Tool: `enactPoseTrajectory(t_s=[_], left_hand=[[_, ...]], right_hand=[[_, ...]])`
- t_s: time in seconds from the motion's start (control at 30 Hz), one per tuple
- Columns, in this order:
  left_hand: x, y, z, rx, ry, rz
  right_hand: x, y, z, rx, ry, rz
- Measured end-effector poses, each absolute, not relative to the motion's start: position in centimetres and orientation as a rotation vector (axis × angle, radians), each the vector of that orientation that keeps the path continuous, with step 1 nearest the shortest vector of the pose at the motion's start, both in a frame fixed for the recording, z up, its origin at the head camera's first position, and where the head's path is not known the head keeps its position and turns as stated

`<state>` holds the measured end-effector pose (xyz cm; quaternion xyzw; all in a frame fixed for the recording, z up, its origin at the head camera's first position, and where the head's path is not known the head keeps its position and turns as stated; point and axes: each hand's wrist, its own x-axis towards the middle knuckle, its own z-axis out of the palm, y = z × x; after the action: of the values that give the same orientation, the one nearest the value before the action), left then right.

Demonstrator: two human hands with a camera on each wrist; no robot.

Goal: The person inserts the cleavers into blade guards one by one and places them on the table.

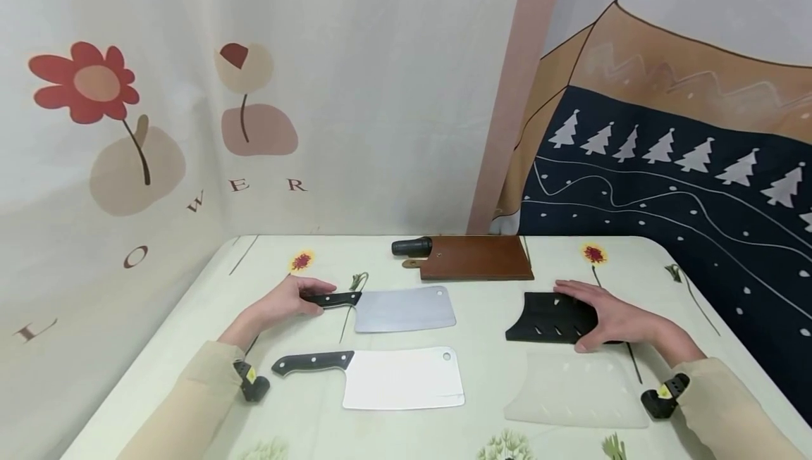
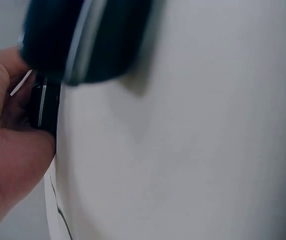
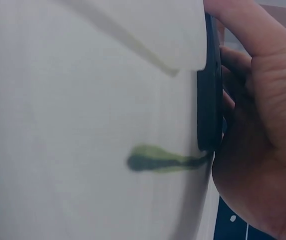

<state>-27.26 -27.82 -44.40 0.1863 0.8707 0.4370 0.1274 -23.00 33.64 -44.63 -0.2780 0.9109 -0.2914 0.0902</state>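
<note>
My left hand grips the end of the black handle of a cleaver, whose grey blade lies flat and points right. Nearer me lies a second cleaver with a pale, shiny blade; its handle looms large in the left wrist view. Over on the right, my right hand holds a black blade guard by its long edges, thumb on the near side and fingers on the far side. Just in front of it a translucent white blade guard rests on the table.
At the table's far edge lies a brown sheath with a black handle sticking out to its left. A flower-printed cloth covers the table. Printed curtains hang behind and at the sides.
</note>
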Motion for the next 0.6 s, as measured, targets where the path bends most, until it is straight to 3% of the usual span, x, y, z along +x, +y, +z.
enactPoseTrajectory(t_s=[0.6], left_hand=[[-27.5,-27.69,-43.76,0.548,2.454,1.283]], right_hand=[[-23.0,32.88,-44.35,-0.737,2.803,-0.786]])
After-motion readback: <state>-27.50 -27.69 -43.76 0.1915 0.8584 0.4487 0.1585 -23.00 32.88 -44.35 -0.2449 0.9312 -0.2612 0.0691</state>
